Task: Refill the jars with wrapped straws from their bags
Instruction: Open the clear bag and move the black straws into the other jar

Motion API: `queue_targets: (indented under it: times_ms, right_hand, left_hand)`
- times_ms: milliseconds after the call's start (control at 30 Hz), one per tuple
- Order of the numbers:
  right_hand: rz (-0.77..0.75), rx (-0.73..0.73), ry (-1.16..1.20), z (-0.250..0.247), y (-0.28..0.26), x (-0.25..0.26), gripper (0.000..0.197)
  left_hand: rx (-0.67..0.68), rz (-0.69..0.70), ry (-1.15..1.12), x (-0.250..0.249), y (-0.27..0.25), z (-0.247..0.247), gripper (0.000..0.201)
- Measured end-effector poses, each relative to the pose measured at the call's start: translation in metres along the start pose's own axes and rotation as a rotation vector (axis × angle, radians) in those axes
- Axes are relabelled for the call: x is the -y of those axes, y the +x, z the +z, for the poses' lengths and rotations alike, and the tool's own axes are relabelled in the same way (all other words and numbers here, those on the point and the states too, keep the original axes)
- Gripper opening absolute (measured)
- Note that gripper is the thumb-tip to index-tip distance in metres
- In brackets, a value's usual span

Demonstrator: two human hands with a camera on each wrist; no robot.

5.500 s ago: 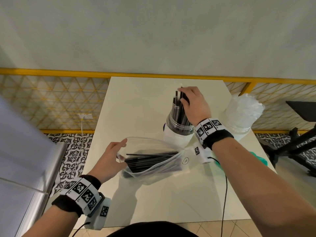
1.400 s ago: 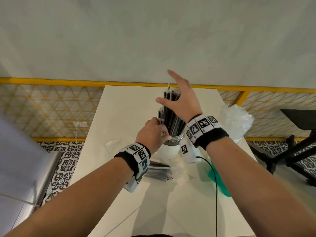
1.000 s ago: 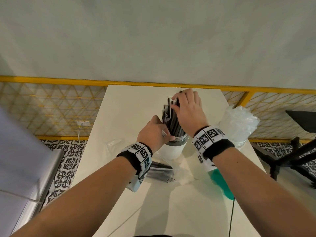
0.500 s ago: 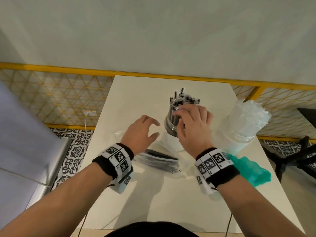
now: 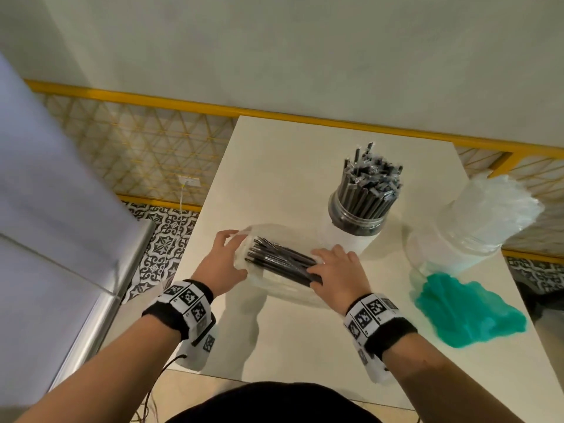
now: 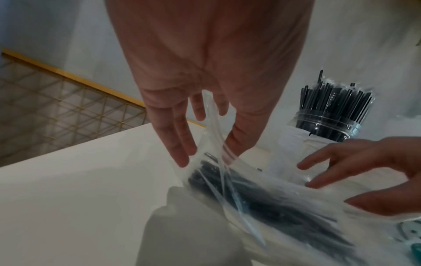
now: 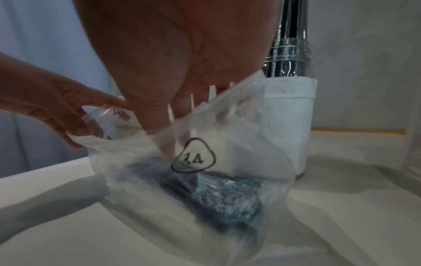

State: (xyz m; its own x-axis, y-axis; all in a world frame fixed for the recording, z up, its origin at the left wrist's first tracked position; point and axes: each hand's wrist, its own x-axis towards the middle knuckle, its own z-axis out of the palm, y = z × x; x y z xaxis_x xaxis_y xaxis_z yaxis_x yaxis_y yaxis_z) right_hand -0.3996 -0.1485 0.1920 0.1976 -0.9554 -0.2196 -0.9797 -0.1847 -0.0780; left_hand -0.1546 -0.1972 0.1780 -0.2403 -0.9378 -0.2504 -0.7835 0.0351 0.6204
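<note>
Left grip [image 5: 221, 264] pinches clear bag [image 5: 274, 279] mouth; right grip [image 5: 337, 277], fingers loose, rests on bagged black straws [image 5: 276, 259] beside jar [image 5: 355, 227] on counter [image 5: 305, 340].

Two hands showing: left hand [image 5: 221, 267] at 9 o'clock, right hand [image 5: 337, 277] at 6. Two jars standing: black-straw jar [image 5: 355, 222] at 12, clear-straw jar [image 5: 457, 242] at 3. One clear bag [image 5: 274, 280] lying centre. One green bag [image 5: 467, 312] lying at 4. Straws too many for counting.
</note>
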Motion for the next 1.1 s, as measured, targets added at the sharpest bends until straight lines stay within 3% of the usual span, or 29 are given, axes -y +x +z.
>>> queue_targets:
  times_ms: [133, 233, 333, 433, 533, 600, 667, 733, 800, 1000, 1100]
  right_hand:
    - [0.158, -0.080, -0.141, -0.006, 0.008, 0.008, 0.044]
    - [0.047, -0.088, -0.008, -0.005, 0.017, 0.020, 0.054]
    - [-0.039, 0.027, 0.282, -0.002, 0.023, 0.024, 0.049]
    - [-0.072, 0.114, 0.251, 0.004, 0.032, 0.021, 0.039]
    - [-0.111, 0.048, 0.218, 0.005, 0.043, 0.036, 0.029]
    - [-0.146, 0.025, 0.324, 0.005, 0.049, 0.053, 0.038]
    - [-0.125, 0.050, 0.374, 0.008, 0.057, 0.061, 0.061]
    - [-0.069, 0.124, 0.291, 0.012, 0.065, 0.060, 0.085]
    - [-0.023, 0.187, 0.128, 0.016, 0.070, 0.056, 0.093]
    - [0.040, 0.179, -0.065, 0.025, 0.068, 0.049, 0.047]
    - [0.046, 0.142, 0.026, 0.023, 0.065, 0.044, 0.038]
  left_hand:
    - [0.047, 0.055, -0.107, -0.002, -0.004, 0.003, 0.099]
    - [0.042, 0.034, -0.203, -0.006, -0.005, 0.003, 0.102]
    - [0.007, 0.002, -0.252, -0.005, -0.004, 0.000, 0.100]
    - [0.000, -0.003, -0.236, -0.003, -0.007, -0.002, 0.098]
    - [0.011, 0.011, -0.250, -0.005, -0.009, 0.000, 0.099]
    - [0.018, 0.032, -0.270, -0.008, -0.011, 0.001, 0.101]
    - [0.026, 0.058, -0.288, -0.012, -0.012, 0.001, 0.100]
    - [0.022, 0.089, -0.264, -0.015, -0.015, 0.001, 0.098]
    - [-0.001, 0.120, -0.216, -0.016, -0.018, 0.000, 0.095]
    - [-0.118, 0.143, -0.130, -0.021, -0.025, -0.007, 0.081]
    - [-0.165, 0.121, -0.070, -0.020, -0.022, -0.011, 0.082]
